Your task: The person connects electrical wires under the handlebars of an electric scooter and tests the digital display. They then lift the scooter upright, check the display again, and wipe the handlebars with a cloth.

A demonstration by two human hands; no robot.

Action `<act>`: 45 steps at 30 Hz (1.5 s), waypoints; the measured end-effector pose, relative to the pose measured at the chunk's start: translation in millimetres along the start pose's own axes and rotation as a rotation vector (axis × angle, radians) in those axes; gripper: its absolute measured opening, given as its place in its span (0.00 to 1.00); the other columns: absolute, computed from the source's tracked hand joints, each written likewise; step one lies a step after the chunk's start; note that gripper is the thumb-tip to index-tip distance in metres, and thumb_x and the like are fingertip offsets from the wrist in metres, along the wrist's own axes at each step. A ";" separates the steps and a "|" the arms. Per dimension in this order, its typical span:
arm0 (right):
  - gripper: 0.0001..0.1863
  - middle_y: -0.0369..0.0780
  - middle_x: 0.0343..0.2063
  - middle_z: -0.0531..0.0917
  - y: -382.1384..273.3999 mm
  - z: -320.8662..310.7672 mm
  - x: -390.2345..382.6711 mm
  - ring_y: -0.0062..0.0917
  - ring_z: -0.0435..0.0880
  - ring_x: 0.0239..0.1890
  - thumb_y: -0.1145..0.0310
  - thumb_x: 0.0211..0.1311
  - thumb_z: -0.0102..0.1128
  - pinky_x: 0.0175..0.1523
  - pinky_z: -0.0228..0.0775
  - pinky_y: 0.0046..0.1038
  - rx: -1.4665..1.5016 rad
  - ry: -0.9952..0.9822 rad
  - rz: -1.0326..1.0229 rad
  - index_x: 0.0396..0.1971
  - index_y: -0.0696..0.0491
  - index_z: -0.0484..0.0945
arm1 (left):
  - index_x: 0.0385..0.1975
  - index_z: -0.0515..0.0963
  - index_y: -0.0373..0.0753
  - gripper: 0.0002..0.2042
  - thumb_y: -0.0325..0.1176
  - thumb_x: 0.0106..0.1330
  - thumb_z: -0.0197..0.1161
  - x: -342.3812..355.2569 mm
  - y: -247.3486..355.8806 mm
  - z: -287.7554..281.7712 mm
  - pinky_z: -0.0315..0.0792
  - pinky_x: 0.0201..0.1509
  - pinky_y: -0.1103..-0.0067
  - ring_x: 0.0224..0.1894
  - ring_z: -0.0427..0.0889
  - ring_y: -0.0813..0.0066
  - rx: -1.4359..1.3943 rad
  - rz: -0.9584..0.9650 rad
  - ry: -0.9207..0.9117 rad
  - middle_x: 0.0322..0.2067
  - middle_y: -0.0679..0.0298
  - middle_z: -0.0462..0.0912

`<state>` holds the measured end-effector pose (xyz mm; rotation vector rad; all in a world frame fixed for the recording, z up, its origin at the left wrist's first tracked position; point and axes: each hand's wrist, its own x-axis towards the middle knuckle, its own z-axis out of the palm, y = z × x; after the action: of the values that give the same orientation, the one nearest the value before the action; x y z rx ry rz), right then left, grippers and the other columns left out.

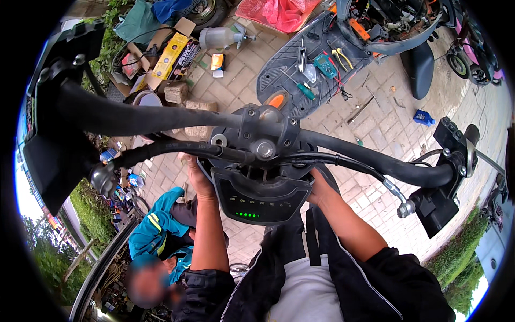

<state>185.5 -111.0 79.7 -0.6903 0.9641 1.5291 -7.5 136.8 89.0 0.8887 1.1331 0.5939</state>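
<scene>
The left hand point(197, 174) and right hand point(318, 189) reach up on either side of the scooter's dashboard panel point(257, 198), which sits just under the middle of the black handlebar point(343, 147); the fingers are hidden behind the panel, so I cannot tell their grip. Beyond, a grey footboard panel point(279, 70) carries a multimeter point(325, 64) and screwdrivers on the paved floor

Scattered tools point(316, 67), blue bottle point(423, 117)

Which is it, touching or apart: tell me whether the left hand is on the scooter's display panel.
Touching. The head view shows the left hand pressed against the left edge of the display panel, no gap between them; the right hand grips the opposite edge.
</scene>
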 end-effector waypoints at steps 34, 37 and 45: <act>0.42 0.37 0.60 0.67 30.3 -50.3 -2.0 0.30 0.63 0.64 0.49 0.52 0.68 0.60 0.64 0.39 -1.022 -0.056 -0.702 0.62 0.51 0.59 | 0.53 0.71 0.37 0.23 0.48 0.65 0.57 -49.2 -117.1 -61.1 0.52 0.65 0.65 0.61 0.65 0.66 -0.247 -0.394 0.401 0.52 0.61 0.74; 0.40 0.36 0.61 0.67 43.3 -60.6 28.2 0.31 0.62 0.65 0.52 0.51 0.69 0.64 0.58 0.44 -1.066 -0.040 -0.704 0.61 0.51 0.61 | 0.55 0.69 0.37 0.24 0.46 0.65 0.58 -41.9 -151.3 -70.2 0.50 0.66 0.64 0.62 0.64 0.66 -0.416 -0.396 0.216 0.55 0.61 0.72; 0.30 0.34 0.62 0.65 73.5 -104.0 119.9 0.30 0.62 0.65 0.61 0.58 0.63 0.68 0.51 0.51 -0.709 -0.146 -0.859 0.60 0.45 0.64 | 0.59 0.66 0.33 0.26 0.41 0.64 0.59 13.8 -168.7 -67.6 0.62 0.61 0.76 0.54 0.72 0.73 -0.591 -0.119 -0.360 0.52 0.61 0.74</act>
<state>82.8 -143.0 -58.2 -1.2633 -0.0684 1.0751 -71.4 77.5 -71.1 0.3898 0.6228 0.5969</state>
